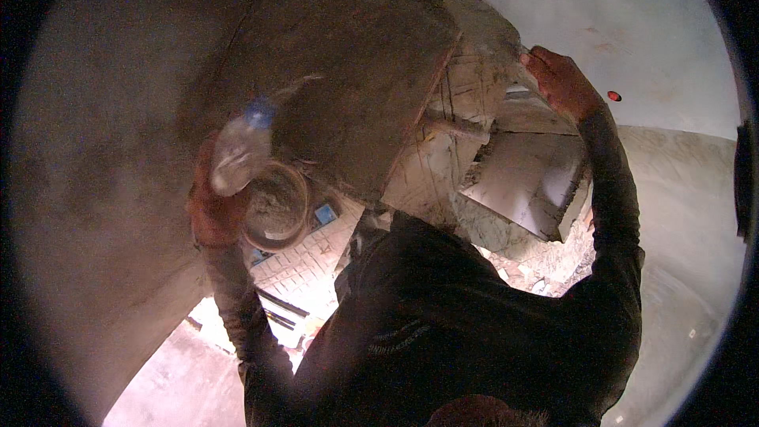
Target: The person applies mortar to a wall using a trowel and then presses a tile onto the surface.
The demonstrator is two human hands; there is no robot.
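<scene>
My left hand (pixel 215 204) is closed around a clear plastic bottle (pixel 241 160) with a blue cap (pixel 259 112). The bottle tilts cap-up toward a large dark grey-brown panel (pixel 340 79). A thin pale streak (pixel 304 81) shows just past the cap, against the panel. Beside and below the bottle is a round bucket (pixel 303 225) with grey material inside. My right hand (pixel 560 83) is raised at the far right, its fingers bent against the panel's pale, curved edge (pixel 506 35). What its fingertips grip is partly hidden.
A smooth brownish wall (pixel 111 158) rises on the left; a pale wall (pixel 632 24) stands on the right. Under my right arm lies a broken-edged slab (pixel 526 178), beside a scored pale surface (pixel 458 142). Rubble (pixel 545 269) and a brick-patterned surface (pixel 316 249) show lower down.
</scene>
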